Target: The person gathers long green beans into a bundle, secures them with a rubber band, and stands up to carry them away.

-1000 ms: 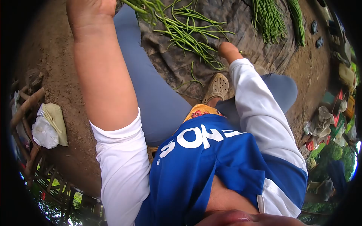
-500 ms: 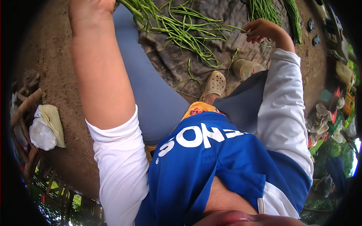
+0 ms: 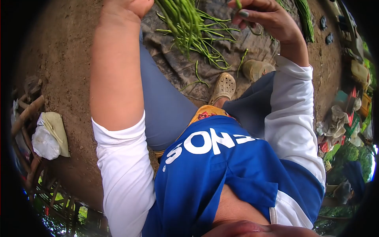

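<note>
At the top edge, my left hand [image 3: 128, 6] is partly cut off by the frame, closed on a bunch of long green beans [image 3: 183, 23] that hangs down beside it. My right hand [image 3: 266, 17] pinches a single long bean [image 3: 238, 4] between thumb and fingers, and the bean's thin end curls below the hand. More loose long beans [image 3: 213, 55] lie on a dark, dirty sheet [image 3: 166, 55] between my legs. One short bean [image 3: 242, 61] rests apart, near my shoe.
My tan clog [image 3: 224, 87] stands on the sheet, beside a muddy, pale rounded object [image 3: 256, 70]. Long bean bundles [image 3: 304, 19] lie at the top right. A white plastic bag [image 3: 45, 140] sits on bare soil at left, near wooden poles [image 3: 27, 114]. Assorted bags [image 3: 337, 122] fill the right side.
My left hand has moved right, and its bunch now hangs over the loose beans. My right hand has come up and left, closer to the bunch, with a bean in its fingers.
</note>
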Available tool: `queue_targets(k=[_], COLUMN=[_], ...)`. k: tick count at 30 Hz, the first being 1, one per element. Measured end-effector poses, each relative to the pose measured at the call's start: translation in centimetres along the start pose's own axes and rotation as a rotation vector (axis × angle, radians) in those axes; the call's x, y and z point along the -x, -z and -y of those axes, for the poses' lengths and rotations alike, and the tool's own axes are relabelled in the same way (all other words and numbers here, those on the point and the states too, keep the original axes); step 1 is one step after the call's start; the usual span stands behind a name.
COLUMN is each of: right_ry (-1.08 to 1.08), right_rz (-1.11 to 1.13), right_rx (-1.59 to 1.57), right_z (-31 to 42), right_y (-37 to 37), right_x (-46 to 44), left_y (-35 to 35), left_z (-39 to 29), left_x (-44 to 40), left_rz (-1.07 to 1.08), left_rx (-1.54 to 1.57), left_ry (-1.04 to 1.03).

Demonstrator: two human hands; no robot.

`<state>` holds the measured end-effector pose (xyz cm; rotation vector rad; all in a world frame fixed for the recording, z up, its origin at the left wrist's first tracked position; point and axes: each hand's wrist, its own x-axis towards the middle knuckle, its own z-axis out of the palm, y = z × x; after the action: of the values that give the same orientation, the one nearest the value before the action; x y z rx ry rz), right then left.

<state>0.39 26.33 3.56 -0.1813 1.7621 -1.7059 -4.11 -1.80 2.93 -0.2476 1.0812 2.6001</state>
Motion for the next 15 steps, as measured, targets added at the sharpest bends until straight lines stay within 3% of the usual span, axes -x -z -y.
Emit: queue_targets(k=[2, 4, 6, 9, 15], right_ry=[-0.105, -0.127, -0.134, -0.169, -0.066], right_rz=[-0.02, 0.0, 0.024, 0.031, 0.138], right_rx=[0.04, 0.058, 0.113, -0.047, 0.036], right_z=[0.3, -0.3, -0.6, -1.9, -5.5], right_y=[-1.2, -1.5, -1.6, -1.8, -1.4], right_x=[-0.3, -0.6, -0.7, -0.8, -2.3], left_y=[-0.2, -0.2, -0.6, 1.0, 0.4], left_z=[-0.2, 0.2, -0.5, -1.2, -1.0], left_x=[0.0, 0.9, 0.4, -0.2, 0.1], left_rz=[0.009, -0.037, -0.222, -0.208, -0.278], left_rx=[0.04, 0.073, 0.121, 0.078, 0.113], left_ry=[0.019, -0.11, -0.102, -0.053, -0.174])
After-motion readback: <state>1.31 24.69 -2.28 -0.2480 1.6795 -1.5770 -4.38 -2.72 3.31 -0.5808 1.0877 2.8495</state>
